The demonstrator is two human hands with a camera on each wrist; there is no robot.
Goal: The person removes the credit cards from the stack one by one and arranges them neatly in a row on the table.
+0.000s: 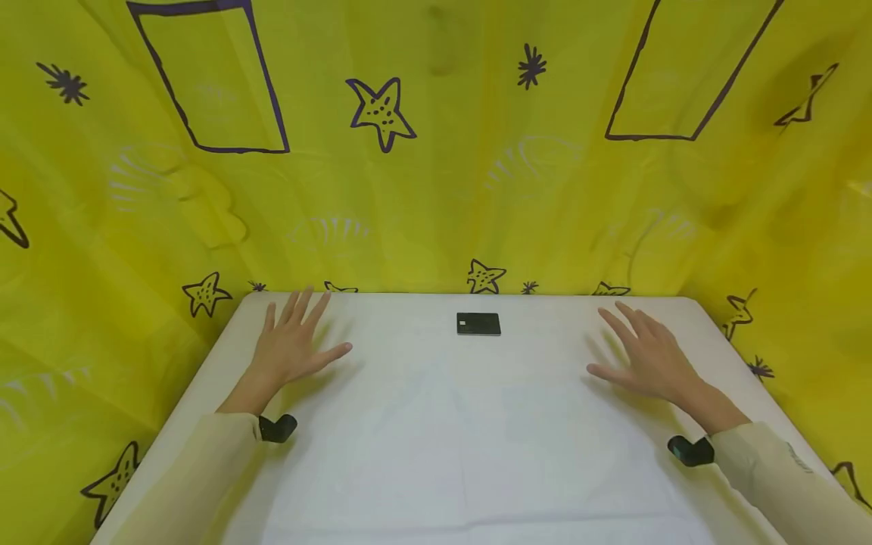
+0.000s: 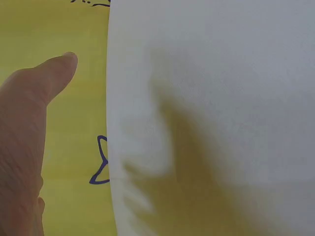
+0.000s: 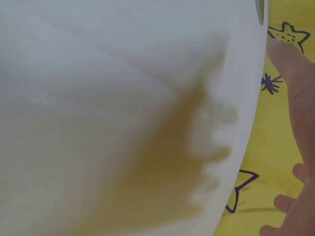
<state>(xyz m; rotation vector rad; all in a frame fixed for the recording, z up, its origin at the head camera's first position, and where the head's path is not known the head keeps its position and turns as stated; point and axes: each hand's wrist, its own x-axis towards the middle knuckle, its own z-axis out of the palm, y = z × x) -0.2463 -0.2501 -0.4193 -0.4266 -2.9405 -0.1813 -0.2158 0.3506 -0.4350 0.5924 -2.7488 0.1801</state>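
A dark card (image 1: 479, 324) with a small pale chip near its left end lies flat by the far edge of the white table (image 1: 436, 439). My left hand (image 1: 289, 341) is to the left of the card, fingers spread and holding nothing. On the other side, my right hand (image 1: 647, 352) has its fingers extended too, with nothing in it. Both hands cast shadows on the white surface. The left wrist view shows the left thumb (image 2: 54, 73) stretched out. In the right wrist view a corner of the card (image 3: 260, 11) peeks in at the top, near the right hand (image 3: 302, 113).
A yellow curtain (image 1: 436, 204) with drawn stars and rectangles stands behind the table and along both sides. Each forearm wears a pale sleeve, and a dark wrist device (image 1: 277, 429) shows at the left cuff, another (image 1: 691, 451) at the right.
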